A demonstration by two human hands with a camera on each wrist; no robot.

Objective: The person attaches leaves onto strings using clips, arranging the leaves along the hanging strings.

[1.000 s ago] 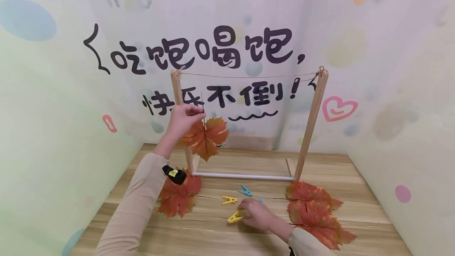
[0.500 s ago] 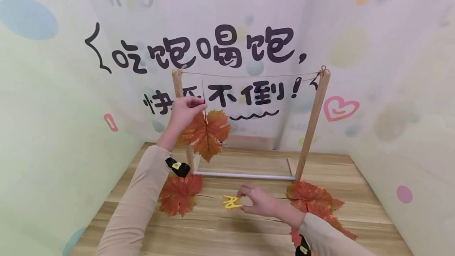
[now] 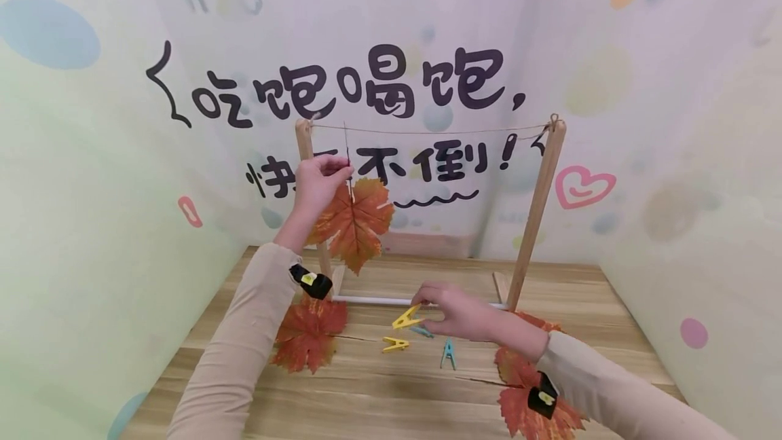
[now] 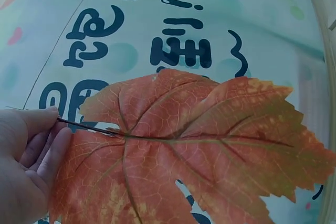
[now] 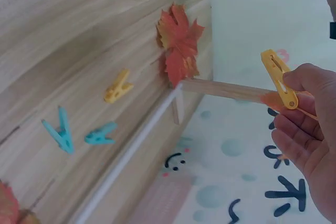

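Observation:
My left hand pinches the dark stem of an orange-red maple leaf, which hangs beside the left post; the stem's tip reaches about the height of the string. In the left wrist view the leaf spreads out from the fingertips. My right hand holds a yellow clothespin between thumb and fingers, above the table near the white bar. That clothespin is clear in the right wrist view. Below lie another yellow clothespin and two blue clothespins, one of them fully visible.
A wooden frame stands on the table, with a left post, a right post and a white crossbar. Red leaves lie at the left and right, partly under my forearms. A printed backdrop hangs behind.
My left hand has risen with the leaf, its stem now at the string. My right hand has lifted a yellow clothespin off the table and moved it up and away from me.

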